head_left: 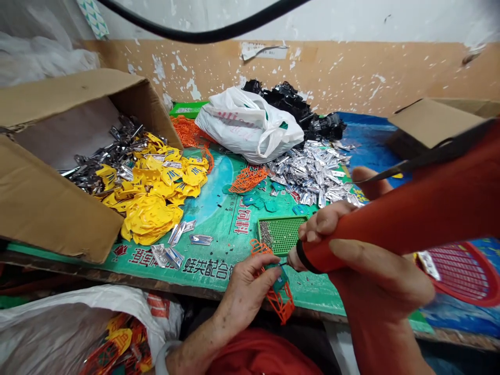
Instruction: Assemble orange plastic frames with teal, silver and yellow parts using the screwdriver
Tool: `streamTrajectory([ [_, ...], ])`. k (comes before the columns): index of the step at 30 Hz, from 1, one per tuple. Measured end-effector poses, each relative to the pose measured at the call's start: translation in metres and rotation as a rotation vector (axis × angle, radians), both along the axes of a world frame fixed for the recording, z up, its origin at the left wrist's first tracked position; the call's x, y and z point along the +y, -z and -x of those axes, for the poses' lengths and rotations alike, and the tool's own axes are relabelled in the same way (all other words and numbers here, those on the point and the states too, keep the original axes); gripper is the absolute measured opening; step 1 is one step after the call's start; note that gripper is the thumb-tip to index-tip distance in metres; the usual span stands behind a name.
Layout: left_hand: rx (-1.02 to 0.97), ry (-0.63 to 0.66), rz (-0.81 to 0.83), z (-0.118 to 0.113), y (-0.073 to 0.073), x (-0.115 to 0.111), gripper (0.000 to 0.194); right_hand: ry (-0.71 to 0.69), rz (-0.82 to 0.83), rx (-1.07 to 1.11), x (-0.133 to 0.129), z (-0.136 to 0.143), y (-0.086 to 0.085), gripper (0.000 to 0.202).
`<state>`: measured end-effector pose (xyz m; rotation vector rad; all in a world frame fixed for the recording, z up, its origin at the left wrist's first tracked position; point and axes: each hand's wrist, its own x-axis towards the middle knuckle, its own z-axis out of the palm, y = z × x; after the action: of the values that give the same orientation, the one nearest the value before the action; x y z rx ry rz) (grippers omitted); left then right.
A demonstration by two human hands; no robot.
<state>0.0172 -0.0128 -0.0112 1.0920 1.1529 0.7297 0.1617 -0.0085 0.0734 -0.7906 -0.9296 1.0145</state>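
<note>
My right hand [375,255] is wrapped around a red electric screwdriver [394,208], which points left and down. Its bit ends at a teal plastic piece [279,281] lying on an orange openwork plastic frame [282,304]. The fingers of my left hand [250,289] pinch this frame and teal piece at the table's front edge. Just beyond them sits a green mesh tray [287,234] with small metal screws [266,233] along its left side. A dark, pointed metal strip [425,156] runs alongside the screwdriver; I cannot tell what it is.
Yellow plastic parts [156,192] spill from a cardboard box [50,192] at left. Silver pieces [312,172], a white plastic bag [250,125] and black parts [289,101] lie toward the wall. A red basket [464,276] stands right; an open sack [89,312] is below left.
</note>
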Motion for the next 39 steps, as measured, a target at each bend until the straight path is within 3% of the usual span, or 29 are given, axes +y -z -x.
streamTrajectory([
  [6,-0.102,-0.073,0.170,0.003,0.013,0.001,0.027,-0.017,-0.029,-0.004,-0.007,-0.009,0.007,0.041],
  [11,-0.247,-0.166,0.354,0.000,0.013,0.002,0.036,0.057,0.051,0.005,-0.014,-0.009,0.018,0.056],
  [18,-0.271,-0.213,0.402,-0.001,0.012,0.004,0.040,0.064,0.107,0.046,-0.016,-0.004,0.022,0.065],
  [24,-0.280,-0.218,0.388,0.000,0.015,0.003,0.038,-0.015,0.083,0.004,-0.015,-0.008,0.028,0.068],
  [26,-0.278,-0.212,0.383,0.000,0.016,0.002,0.038,-0.012,0.085,0.016,-0.015,-0.009,0.030,0.060],
  [30,-0.264,-0.193,0.394,0.000,0.015,0.000,0.038,-0.015,0.099,-0.003,-0.015,-0.010,0.032,0.017],
  [39,-0.295,-0.192,0.428,-0.004,0.009,0.001,0.038,-0.047,0.113,-0.041,-0.015,-0.013,0.034,0.013],
])
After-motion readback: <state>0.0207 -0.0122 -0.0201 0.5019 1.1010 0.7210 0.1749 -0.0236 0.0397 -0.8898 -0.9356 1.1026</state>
